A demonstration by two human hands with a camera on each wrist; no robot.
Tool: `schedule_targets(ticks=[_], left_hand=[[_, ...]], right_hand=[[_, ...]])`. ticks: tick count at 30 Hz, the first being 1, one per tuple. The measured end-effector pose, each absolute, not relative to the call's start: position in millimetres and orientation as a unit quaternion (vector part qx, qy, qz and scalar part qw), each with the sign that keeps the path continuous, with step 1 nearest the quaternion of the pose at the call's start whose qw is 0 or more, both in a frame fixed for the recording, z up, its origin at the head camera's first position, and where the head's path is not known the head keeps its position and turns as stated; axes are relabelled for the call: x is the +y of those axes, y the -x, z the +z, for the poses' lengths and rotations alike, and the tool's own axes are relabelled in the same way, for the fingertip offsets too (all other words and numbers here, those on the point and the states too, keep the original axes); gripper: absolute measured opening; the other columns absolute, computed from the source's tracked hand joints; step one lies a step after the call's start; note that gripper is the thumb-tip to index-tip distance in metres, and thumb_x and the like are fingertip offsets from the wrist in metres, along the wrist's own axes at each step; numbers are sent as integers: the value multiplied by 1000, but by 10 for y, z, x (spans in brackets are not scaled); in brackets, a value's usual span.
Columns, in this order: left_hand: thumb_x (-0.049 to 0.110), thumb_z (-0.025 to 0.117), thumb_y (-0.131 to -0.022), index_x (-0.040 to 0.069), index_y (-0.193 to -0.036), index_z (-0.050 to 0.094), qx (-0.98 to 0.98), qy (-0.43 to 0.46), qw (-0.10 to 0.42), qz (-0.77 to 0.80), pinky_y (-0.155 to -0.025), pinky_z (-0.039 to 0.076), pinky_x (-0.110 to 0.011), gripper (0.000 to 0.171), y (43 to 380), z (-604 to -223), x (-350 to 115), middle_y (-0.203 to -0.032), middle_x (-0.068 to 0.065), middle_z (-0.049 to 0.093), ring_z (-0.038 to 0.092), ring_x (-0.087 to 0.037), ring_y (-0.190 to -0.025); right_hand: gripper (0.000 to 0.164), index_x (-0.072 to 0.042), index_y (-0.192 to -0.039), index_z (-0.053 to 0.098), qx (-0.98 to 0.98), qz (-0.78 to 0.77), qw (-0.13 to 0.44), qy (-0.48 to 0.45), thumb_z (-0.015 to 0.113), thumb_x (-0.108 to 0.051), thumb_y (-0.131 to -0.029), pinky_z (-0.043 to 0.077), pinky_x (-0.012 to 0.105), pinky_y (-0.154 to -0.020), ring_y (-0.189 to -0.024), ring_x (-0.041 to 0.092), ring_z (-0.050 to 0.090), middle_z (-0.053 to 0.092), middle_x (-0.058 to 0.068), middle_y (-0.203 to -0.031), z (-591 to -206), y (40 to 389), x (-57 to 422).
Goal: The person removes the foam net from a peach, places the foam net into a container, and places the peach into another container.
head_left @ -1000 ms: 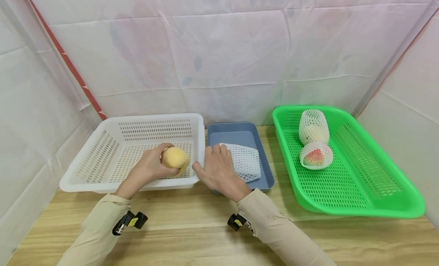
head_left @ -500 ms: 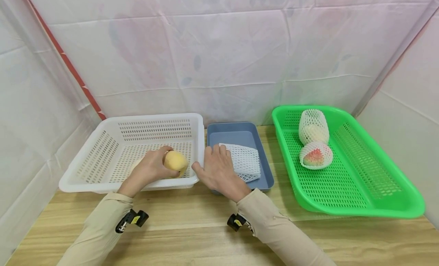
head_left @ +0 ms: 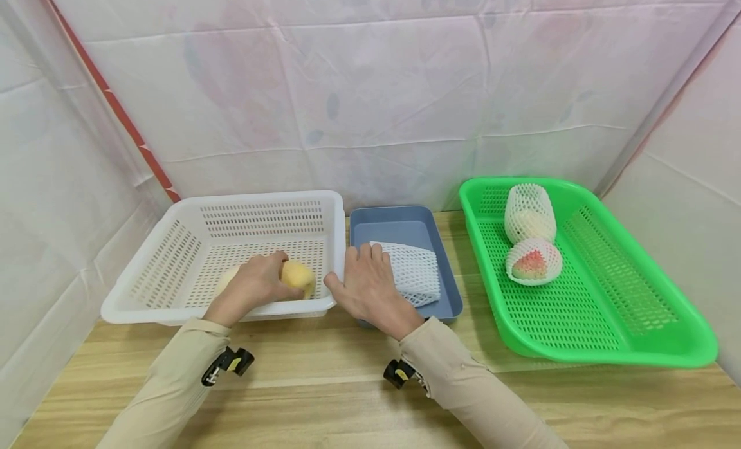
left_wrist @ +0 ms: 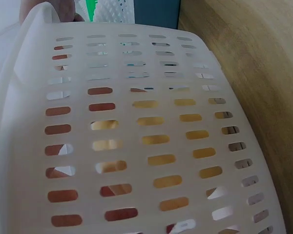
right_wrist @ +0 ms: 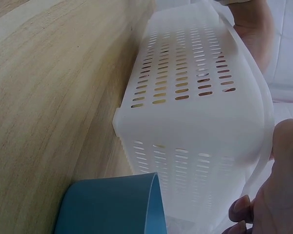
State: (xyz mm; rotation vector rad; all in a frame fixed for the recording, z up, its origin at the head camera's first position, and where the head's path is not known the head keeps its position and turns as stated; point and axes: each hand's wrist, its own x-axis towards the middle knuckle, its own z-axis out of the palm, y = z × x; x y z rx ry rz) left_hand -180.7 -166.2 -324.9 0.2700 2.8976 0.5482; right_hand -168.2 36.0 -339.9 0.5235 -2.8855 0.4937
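Inside the white perforated basket (head_left: 266, 199), near its front right corner, my left hand (head_left: 251, 283) grips a rounded yellow fruit (head_left: 298, 277) with thumb and fingers around it. A paler yellow fruit (head_left: 227, 277) shows partly behind that wrist. In the left wrist view, yellow shows through the slots of the basket wall (left_wrist: 80, 136). My right hand (head_left: 370, 285) holds the basket's right rim, its thumb over the rim and its fingers curled outside. Those fingers overlap a white foam net sleeve (head_left: 417, 274) lying in the blue-grey tray (head_left: 389, 219).
A green perforated basket (head_left: 602, 357) stands at the right. It holds a pale fruit (head_left: 529, 224) and a pink-red one (head_left: 532, 264), both in foam nets. White cloth walls (head_left: 393, 101) enclose the wooden table (head_left: 324, 384) at the back and sides.
My left hand has lowered the yellow fruit farther into the white basket and shifted slightly right. The paler fruit has come into view behind the wrist. My right hand stays in place.
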Motion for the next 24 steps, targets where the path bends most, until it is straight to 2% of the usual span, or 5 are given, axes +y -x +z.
schedule_targets(ticks=[6,14,20,24], left_hand=[[35,78,-74,-10,-123,51,975,-96,110,168,-64,49,-37,72,1817,-3237,-1647,-88,-13,61,57,-26,-77],[36,70,-84,-10,-134,43,968,-114,121,188,-83,49,-49,74,1801,-3189,-1595,-106,-20,62,58,-33,-97],[37,68,-87,-12,-139,37,969,-107,128,181,-94,45,-55,78,1792,-3161,-1557,-124,-29,56,53,-43,-115],[36,68,-87,-11,-137,40,970,-106,128,179,-90,48,-52,75,1784,-3148,-1551,-118,-27,59,56,-41,-110]], right_hand=[[34,-6,-82,47,-967,167,86,-175,43,-38,-89,34,38,-71,-78,28,38,41,9,-79,-3388,1672,361],[42,-2,-94,53,-971,151,77,-169,43,-43,-96,37,41,-80,-89,31,42,47,13,-89,-3357,1671,389],[40,-4,-91,52,-969,157,80,-175,43,-43,-97,37,42,-80,-92,32,43,49,14,-91,-3325,1659,442],[39,-5,-89,50,-968,158,79,-180,43,-42,-98,37,41,-78,-91,32,42,48,14,-90,-3327,1657,459]])
